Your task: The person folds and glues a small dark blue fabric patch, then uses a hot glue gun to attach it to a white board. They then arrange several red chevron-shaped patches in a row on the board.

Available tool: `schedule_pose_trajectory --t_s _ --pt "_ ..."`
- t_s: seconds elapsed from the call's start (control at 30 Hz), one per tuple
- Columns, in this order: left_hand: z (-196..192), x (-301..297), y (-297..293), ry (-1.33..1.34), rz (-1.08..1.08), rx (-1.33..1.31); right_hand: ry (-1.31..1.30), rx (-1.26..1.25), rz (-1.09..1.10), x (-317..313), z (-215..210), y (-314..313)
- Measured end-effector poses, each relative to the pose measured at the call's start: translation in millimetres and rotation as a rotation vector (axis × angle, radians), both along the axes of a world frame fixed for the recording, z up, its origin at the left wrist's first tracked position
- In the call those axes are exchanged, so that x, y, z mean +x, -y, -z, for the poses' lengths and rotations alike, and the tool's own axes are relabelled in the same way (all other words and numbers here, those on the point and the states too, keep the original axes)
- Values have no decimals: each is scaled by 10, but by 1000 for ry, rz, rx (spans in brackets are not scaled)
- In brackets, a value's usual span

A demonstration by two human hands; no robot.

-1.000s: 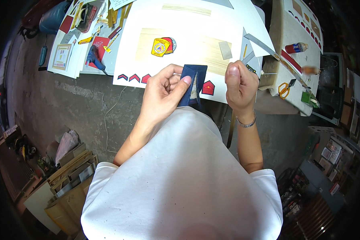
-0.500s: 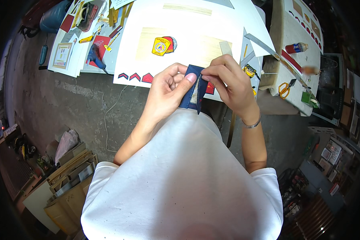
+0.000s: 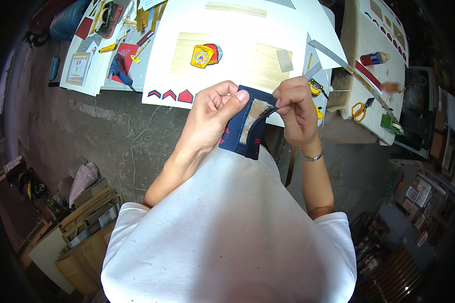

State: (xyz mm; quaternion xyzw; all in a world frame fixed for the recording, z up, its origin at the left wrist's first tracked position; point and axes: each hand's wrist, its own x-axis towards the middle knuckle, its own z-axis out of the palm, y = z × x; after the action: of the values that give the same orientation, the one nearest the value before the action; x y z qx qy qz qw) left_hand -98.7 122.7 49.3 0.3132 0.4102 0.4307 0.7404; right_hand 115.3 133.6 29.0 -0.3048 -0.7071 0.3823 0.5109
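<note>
A small dark navy cloth piece [image 3: 232, 132] with red stitching hangs between my hands, in front of my white shirt. Down its middle runs a beige, frayed-looking strip, bared between two navy flaps. My left hand [image 3: 213, 112] pinches its upper left part, the thumb lying flat on top. With bent fingers my right hand [image 3: 299, 112] grips the edge of the right flap, pulling it outward. Beyond my hands, a yellow patch [image 3: 201, 56] overlaps a darker round patch [image 3: 217, 54] on the white board [image 3: 227, 30]. Red chevron patches [image 3: 170, 96] line the board's near edge.
At the left, a table holds a blue glue gun [image 3: 119, 69], a tape dispenser [image 3: 107, 21] and a framed certificate [image 3: 78, 68]. To the right lie a metal ruler [image 3: 333, 54], a tape measure [image 3: 316, 87], orange scissors [image 3: 360, 111] and a bottle [image 3: 374, 59].
My right hand has moved right and slightly down, drawing the flap outward. The cloth piece now lies more spread, showing more of its beige inside and red stitching.
</note>
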Motion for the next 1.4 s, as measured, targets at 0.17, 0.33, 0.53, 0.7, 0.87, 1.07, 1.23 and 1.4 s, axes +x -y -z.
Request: schedule_pose_trajectory --t_s 0.17,0.33,0.53,0.7,0.87,1.07,1.23,1.4 --pt "43 58 -18 -39 -90 -16 -414 -197 137 -154 217 -21" --pt "57 2 -44 -323 -378 183 -253 -426 480 -223 107 187" --pt "77 61 -18 -467 -434 333 380 -47 325 -401 -102 418" --pt "126 41 -50 -591 -405 413 248 -244 297 -406 -70 398" --pt "164 48 -84 -305 -418 363 -288 -680 165 -329 16 399" --pt "118 36 -78 -244 -443 320 -540 -814 93 -277 135 426" --pt "132 19 -104 -268 -454 328 -491 -832 49 -215 231 418" --pt "144 -42 -87 -368 -364 366 -155 -652 166 -33 73 194"
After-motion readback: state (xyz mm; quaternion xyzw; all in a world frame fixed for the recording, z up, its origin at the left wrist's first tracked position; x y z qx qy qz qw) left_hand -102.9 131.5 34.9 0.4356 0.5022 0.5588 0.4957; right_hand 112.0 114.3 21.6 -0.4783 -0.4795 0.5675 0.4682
